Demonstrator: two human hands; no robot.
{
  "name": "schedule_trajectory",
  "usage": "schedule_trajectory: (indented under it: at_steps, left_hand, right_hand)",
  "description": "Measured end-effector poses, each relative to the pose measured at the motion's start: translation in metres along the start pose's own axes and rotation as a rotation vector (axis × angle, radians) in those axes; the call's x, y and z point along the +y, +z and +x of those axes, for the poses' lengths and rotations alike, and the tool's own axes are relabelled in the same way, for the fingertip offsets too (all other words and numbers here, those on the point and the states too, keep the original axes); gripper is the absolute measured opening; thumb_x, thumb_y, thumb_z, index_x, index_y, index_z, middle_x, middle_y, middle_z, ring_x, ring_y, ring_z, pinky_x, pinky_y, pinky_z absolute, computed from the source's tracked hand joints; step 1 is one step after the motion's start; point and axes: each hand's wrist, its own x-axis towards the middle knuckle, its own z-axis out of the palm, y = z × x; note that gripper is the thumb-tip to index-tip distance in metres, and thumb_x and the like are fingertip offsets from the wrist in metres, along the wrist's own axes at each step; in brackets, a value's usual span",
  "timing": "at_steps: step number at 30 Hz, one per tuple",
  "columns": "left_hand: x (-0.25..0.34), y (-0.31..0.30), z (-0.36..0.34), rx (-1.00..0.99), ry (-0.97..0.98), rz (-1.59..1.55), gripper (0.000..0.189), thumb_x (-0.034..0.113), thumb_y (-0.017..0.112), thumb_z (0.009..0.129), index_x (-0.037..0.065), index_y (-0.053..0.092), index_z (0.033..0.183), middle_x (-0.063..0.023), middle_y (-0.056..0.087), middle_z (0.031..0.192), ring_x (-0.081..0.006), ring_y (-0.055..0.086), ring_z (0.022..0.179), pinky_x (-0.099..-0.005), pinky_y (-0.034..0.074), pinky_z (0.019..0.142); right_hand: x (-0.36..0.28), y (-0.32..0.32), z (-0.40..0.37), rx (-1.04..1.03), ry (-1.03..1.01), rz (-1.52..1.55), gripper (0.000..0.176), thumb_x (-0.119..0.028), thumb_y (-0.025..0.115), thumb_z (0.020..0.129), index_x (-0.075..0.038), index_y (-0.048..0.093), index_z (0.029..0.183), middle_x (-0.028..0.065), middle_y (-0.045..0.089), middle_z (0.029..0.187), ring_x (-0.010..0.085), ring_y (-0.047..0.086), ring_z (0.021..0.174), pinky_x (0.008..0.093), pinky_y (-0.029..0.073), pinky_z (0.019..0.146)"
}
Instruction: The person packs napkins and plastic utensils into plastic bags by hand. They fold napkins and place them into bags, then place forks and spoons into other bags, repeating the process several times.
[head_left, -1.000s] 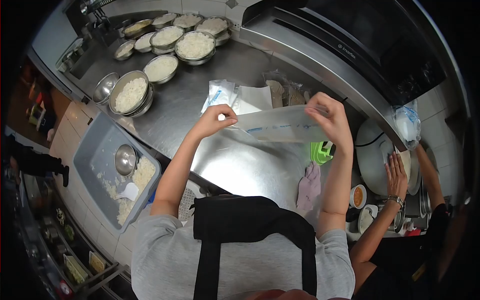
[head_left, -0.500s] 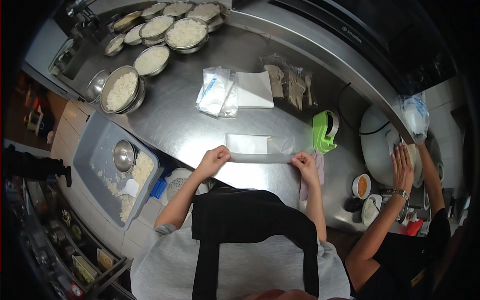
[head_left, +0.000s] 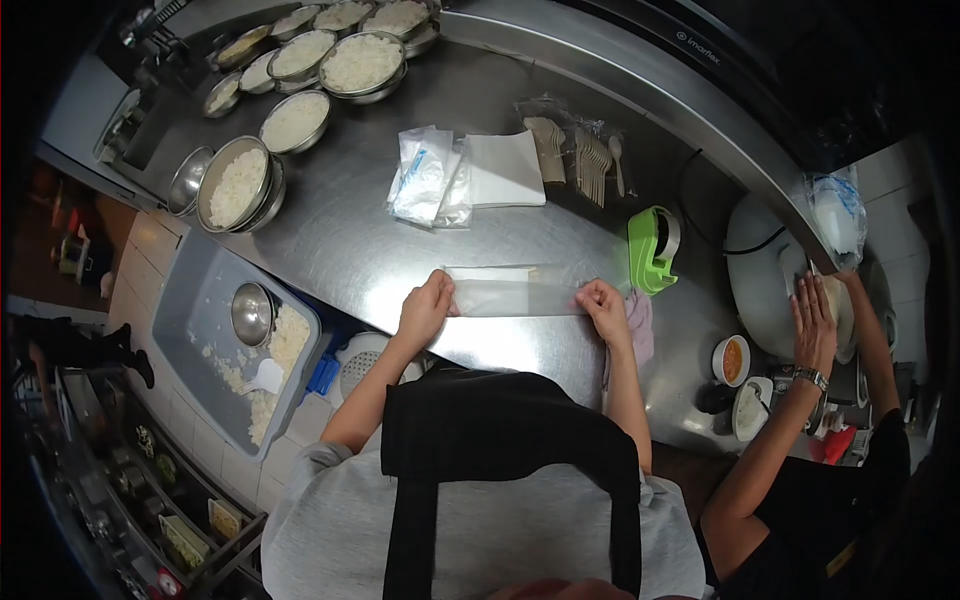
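Steel countertop (head_left: pixel 350 220) is gleaming near the tape dispenser (head_left: pixel 650 250); left hand (head_left: pixel 427 305) and right hand (head_left: pixel 607 310) are sensibly end-pinching a limp-looking plastic sleeve (head_left: pixel 510 300).

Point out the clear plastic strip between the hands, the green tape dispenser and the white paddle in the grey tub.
Clear plastic strip (head_left: pixel 520 297), head view: its middle.
Green tape dispenser (head_left: pixel 645 258), head view: its green body.
White paddle (head_left: pixel 267 376), head view: its broad blade.

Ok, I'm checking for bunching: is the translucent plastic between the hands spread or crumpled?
Spread lengthwise: the translucent plastic runs as a flat strip from the left hand to the right hand. Folded layers: cannot tell.
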Motion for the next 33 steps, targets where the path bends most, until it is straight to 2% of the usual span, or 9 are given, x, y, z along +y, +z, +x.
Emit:
schedule_trajectory:
  at_steps: [7, 17, 20, 22, 23, 24, 26, 29, 33]
  left_hand:
    - [-0.001, 0.000, 0.003, 0.053, -0.003, 0.044, 0.014, 0.017, 0.044, 0.091, 0.005, 0.049, 0.088, -0.0116, 0.061, 0.060, -0.0306, 0.061, 0.060, -0.0385, 0.046, 0.057]
    - [-0.005, 0.004, 0.006, 0.059, -0.052, 0.029, 0.012, 0.018, 0.048, 0.089, 0.006, 0.051, 0.090, -0.0096, 0.060, 0.054, -0.0285, 0.062, 0.056, -0.0375, 0.046, 0.055]
    - [0.004, -0.004, 0.007, 0.074, -0.114, 0.093, 0.015, 0.015, 0.052, 0.087, 0.006, 0.052, 0.098, -0.0104, 0.062, 0.065, -0.0260, 0.062, 0.060, -0.0360, 0.046, 0.056]
    - [0.009, -0.009, 0.007, 0.341, 0.051, 0.092, 0.027, 0.011, 0.056, 0.082, 0.004, 0.050, 0.108, -0.0139, 0.062, 0.088, -0.0246, 0.061, 0.078, -0.0343, 0.046, 0.063]
    - [0.012, -0.011, 0.004, 0.337, 0.216, 0.159, 0.036, 0.007, 0.057, 0.079, 0.003, 0.049, 0.113, -0.0147, 0.055, 0.105, -0.0256, 0.056, 0.093, -0.0344, 0.046, 0.074]
    - [0.015, -0.009, 0.000, 0.338, 0.216, 0.158, 0.036, 0.007, 0.057, 0.079, 0.003, 0.049, 0.113, -0.0147, 0.055, 0.105, -0.0256, 0.056, 0.093, -0.0344, 0.046, 0.074]
    - [0.027, 0.005, -0.004, -0.017, 0.600, 0.184, 0.044, 0.007, 0.058, 0.076, 0.002, 0.046, 0.118, -0.0168, 0.050, 0.116, -0.0292, 0.049, 0.108, -0.0374, 0.042, 0.087]
    - [0.033, 0.039, -0.002, -0.126, 0.683, 0.567, 0.052, 0.006, 0.054, 0.075, -0.004, 0.041, 0.124, -0.0199, 0.036, 0.134, -0.0335, 0.031, 0.127, -0.0483, 0.026, 0.102]
    - [0.019, 0.060, 0.022, 0.071, 0.739, 0.832, 0.047, 0.008, 0.046, 0.078, -0.002, 0.043, 0.125, -0.0155, 0.043, 0.131, -0.0275, 0.039, 0.121, -0.0443, 0.027, 0.101]
  right_hand:
    - [-0.005, 0.010, 0.000, 0.159, -0.035, 0.226, 0.009, -0.010, 0.059, 0.083, -0.002, 0.055, 0.082, 0.0006, 0.060, 0.068, 0.0064, 0.054, 0.065, 0.0196, 0.041, 0.061]
    - [-0.021, 0.026, 0.005, 0.329, -0.013, -0.182, 0.018, -0.009, 0.057, 0.083, 0.000, 0.051, 0.068, 0.0078, 0.058, 0.055, 0.0124, 0.056, 0.047, 0.0269, 0.041, 0.045]
    - [-0.025, 0.027, 0.009, 0.335, 0.051, -0.218, 0.017, -0.009, 0.056, 0.084, -0.001, 0.052, 0.069, 0.0061, 0.056, 0.053, 0.0117, 0.054, 0.045, 0.0258, 0.040, 0.044]
    - [-0.020, 0.024, 0.012, 0.333, 0.078, -0.178, 0.017, -0.008, 0.056, 0.085, -0.001, 0.052, 0.070, 0.0036, 0.054, 0.052, 0.0093, 0.051, 0.045, 0.0241, 0.040, 0.043]
    - [-0.017, 0.022, 0.014, 0.326, 0.065, -0.186, 0.017, -0.008, 0.055, 0.085, -0.001, 0.052, 0.070, 0.0036, 0.054, 0.052, 0.0095, 0.051, 0.045, 0.0242, 0.040, 0.043]
    - [-0.014, 0.022, 0.014, 0.314, 0.054, -0.195, 0.017, -0.009, 0.055, 0.085, -0.001, 0.051, 0.071, 0.0036, 0.054, 0.053, 0.0096, 0.051, 0.045, 0.0244, 0.040, 0.042]
    - [-0.007, 0.021, 0.017, 0.308, 0.055, -0.173, 0.018, -0.009, 0.055, 0.086, -0.001, 0.051, 0.070, 0.0036, 0.054, 0.053, 0.0097, 0.051, 0.044, 0.0243, 0.040, 0.042]
    - [0.000, 0.021, 0.020, 0.298, 0.049, -0.101, 0.019, -0.010, 0.055, 0.086, -0.001, 0.051, 0.071, 0.0036, 0.054, 0.054, 0.0099, 0.051, 0.044, 0.0241, 0.040, 0.042]
    - [-0.001, 0.016, 0.018, 0.306, -0.008, -0.088, 0.016, -0.012, 0.055, 0.086, 0.000, 0.053, 0.076, 0.0042, 0.054, 0.054, 0.0108, 0.050, 0.042, 0.0256, 0.040, 0.041]
